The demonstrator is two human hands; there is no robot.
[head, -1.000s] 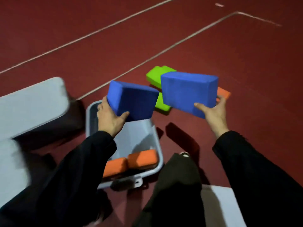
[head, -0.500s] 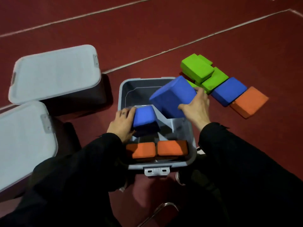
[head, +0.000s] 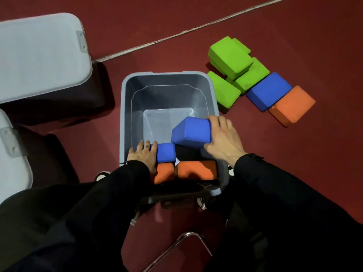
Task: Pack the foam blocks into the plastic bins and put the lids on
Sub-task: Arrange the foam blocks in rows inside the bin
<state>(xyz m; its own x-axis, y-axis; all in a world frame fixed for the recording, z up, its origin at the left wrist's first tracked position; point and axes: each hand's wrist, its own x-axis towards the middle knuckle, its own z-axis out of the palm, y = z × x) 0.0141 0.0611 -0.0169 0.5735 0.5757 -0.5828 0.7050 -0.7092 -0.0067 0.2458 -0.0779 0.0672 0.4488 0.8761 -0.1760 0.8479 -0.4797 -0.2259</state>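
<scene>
Roughly halfway through this open grey plastic bin (head: pixel 125 107): right hand (head: pixel 222 142) grips a tilted blue rectangular foam block (head: pixel 191 132), left hand (head: pixel 144 156) presses flat-fingered on another blue foam block (head: pixel 166 155) beside two orange foam blocks (head: pixel 194 169), while five loose blocks (head: pixel 255 83) beyond the right hand and the lid remain.

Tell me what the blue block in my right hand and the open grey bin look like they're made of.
Blue block: probably dense foam, with a matte, finely grainy surface, soft rounded edges and no shine. Open grey bin: looks like moulded plastic, smooth and slightly glossy, with faint reflections on its base and a rolled rim.
</scene>
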